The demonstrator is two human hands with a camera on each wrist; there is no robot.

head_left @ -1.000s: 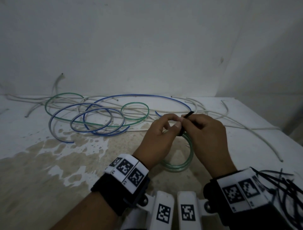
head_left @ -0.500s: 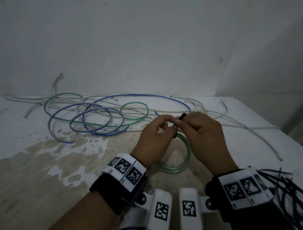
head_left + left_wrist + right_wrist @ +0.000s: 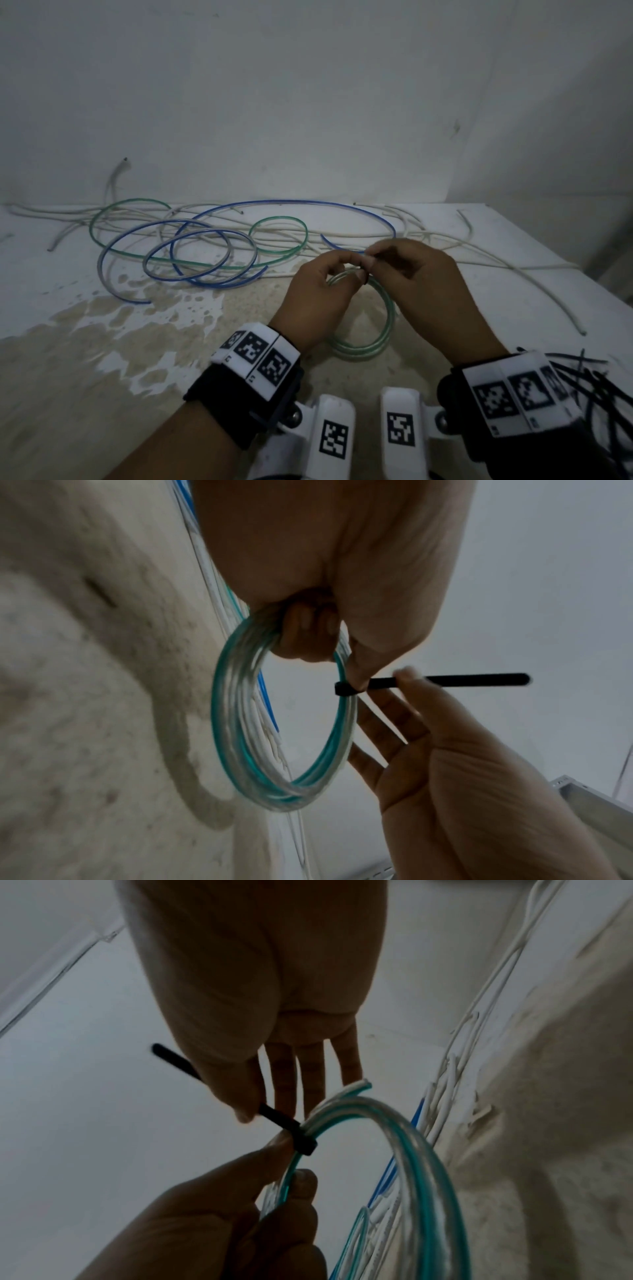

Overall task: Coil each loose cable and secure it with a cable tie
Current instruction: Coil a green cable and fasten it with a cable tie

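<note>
A coiled green and clear cable point(image 3: 363, 346) hangs from my left hand point(image 3: 354, 272), whose fingers curl round the top of the coil point(image 3: 240, 750). A black cable tie point(image 3: 445, 681) is looped round the coil's strands point(image 3: 411, 1150) just beside my left thumb. My right hand point(image 3: 378, 257) pinches the tie's tail point(image 3: 274, 1115) between thumb and forefinger, with its other fingers held straight. The tail's free end points away from the coil. In the head view both hands meet above the table and hide most of the tie.
Loose blue cables point(image 3: 205, 253), a green cable point(image 3: 277, 236) and several white cables point(image 3: 479, 260) lie tangled along the back of the stained table point(image 3: 137, 342), against the wall. A pile of black cable ties point(image 3: 589, 383) lies at the near right.
The tie's black tail stuck up above the fingers before; now the hands hide it in the head view. Both hands have stayed together over the coil.
</note>
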